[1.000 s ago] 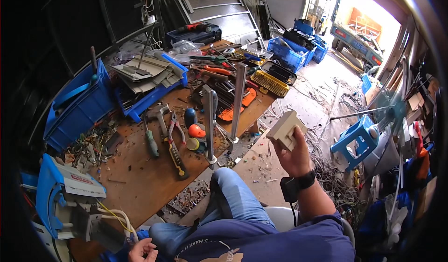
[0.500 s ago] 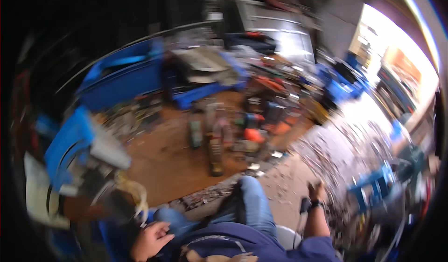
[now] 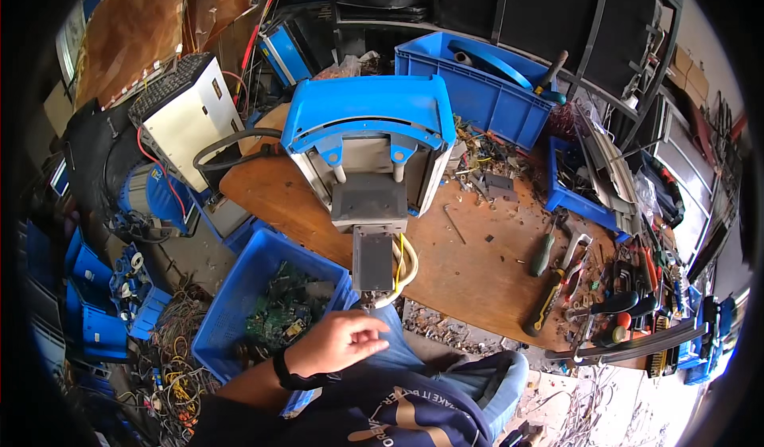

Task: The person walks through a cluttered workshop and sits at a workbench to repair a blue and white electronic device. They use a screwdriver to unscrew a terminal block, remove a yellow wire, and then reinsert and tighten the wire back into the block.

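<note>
My left hand [image 3: 338, 342], a dark band at its wrist, hovers over my lap with its fingers loosely apart and nothing in them. Just beyond its fingertips is the lower end of a machine with a blue curved housing [image 3: 370, 106] and a dark grey box [image 3: 372, 260], standing upright on the wooden table. A thick cream cable [image 3: 408, 264] loops beside the box, with a yellow wire along it. My right hand does not show; a dark and tan patch at the bottom edge is too unclear to name.
A blue crate [image 3: 213, 332] of green circuit boards stands left of my hand, tangled wires [image 3: 171, 391] below it. On the wooden table [image 3: 469, 276] lie a screwdriver [image 3: 543, 254], a yellow-black handled tool [image 3: 545, 302] and several pliers. Blue bins [image 3: 477, 97] line the back.
My view has swung left, bringing the blue machine to the middle. My left hand now reaches forward over my lap, toward the machine. The right hand has left the view.
</note>
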`<state>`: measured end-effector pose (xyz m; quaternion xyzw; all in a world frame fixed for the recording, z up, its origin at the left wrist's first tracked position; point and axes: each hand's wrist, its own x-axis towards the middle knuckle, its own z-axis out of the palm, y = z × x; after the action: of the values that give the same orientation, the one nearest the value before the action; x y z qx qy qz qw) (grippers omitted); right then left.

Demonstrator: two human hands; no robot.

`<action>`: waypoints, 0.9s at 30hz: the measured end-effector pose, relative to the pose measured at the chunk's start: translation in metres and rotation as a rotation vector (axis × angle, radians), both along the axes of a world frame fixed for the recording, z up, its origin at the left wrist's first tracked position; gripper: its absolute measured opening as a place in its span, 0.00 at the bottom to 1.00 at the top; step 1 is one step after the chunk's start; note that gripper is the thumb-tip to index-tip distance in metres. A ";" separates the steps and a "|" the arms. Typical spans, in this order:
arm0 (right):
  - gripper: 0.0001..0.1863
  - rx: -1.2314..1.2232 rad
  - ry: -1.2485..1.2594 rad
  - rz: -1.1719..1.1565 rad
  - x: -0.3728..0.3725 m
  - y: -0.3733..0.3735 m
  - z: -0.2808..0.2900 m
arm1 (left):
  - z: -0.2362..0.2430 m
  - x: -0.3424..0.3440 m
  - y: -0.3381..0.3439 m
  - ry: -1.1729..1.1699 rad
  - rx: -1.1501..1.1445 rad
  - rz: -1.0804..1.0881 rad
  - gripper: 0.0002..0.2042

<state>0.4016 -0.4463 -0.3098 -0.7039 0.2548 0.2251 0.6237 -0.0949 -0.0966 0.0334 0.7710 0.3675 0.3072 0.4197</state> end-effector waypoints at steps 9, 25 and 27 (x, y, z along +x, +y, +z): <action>0.31 0.034 0.029 -0.006 -0.003 0.016 -0.005 | -0.013 0.005 0.033 -0.001 0.889 0.628 0.33; 0.28 0.203 0.061 -0.052 0.011 -0.015 -0.049 | -0.003 0.027 0.077 0.141 0.866 0.584 0.11; 0.27 0.219 0.085 -0.072 0.011 -0.015 -0.057 | 0.003 0.031 0.084 0.177 0.866 0.581 0.09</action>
<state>0.4130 -0.4608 -0.3672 -0.6116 0.2799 0.2586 0.6933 -0.0637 -0.0129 0.0369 0.7633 0.4395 0.4680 -0.0721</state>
